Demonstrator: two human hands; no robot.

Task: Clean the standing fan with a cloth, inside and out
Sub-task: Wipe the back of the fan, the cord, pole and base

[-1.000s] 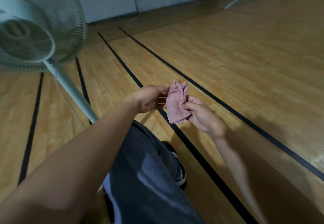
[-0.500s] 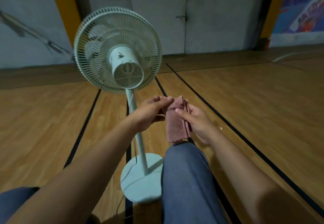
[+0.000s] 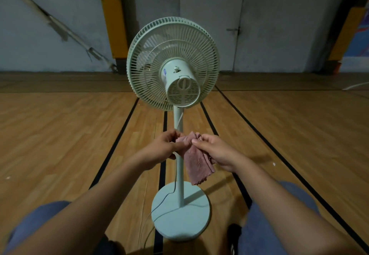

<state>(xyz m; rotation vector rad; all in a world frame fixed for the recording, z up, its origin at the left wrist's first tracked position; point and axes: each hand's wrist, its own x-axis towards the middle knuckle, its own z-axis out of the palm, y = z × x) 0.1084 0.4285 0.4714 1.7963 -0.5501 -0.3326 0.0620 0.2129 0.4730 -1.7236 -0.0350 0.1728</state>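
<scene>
A pale green standing fan (image 3: 173, 63) stands straight ahead with its back toward me: round grille, motor housing (image 3: 180, 84), thin pole (image 3: 179, 166) and round base (image 3: 180, 212). A pink cloth (image 3: 196, 163) hangs in front of the pole at mid height. My left hand (image 3: 164, 146) pinches its upper left edge. My right hand (image 3: 214, 150) grips its upper right edge. Both hands are below the fan head and do not touch the fan.
The fan's power cord (image 3: 159, 204) runs off the base toward me. Wooden gym floor (image 3: 69, 134) with black lines spreads all around. A grey wall and a door (image 3: 211, 15) lie behind. My knees in jeans (image 3: 279, 224) flank the base.
My view has swung left and up, bringing the fan from the left edge to the centre. Both hands keep hold of the cloth, which now hangs lower and more spread.
</scene>
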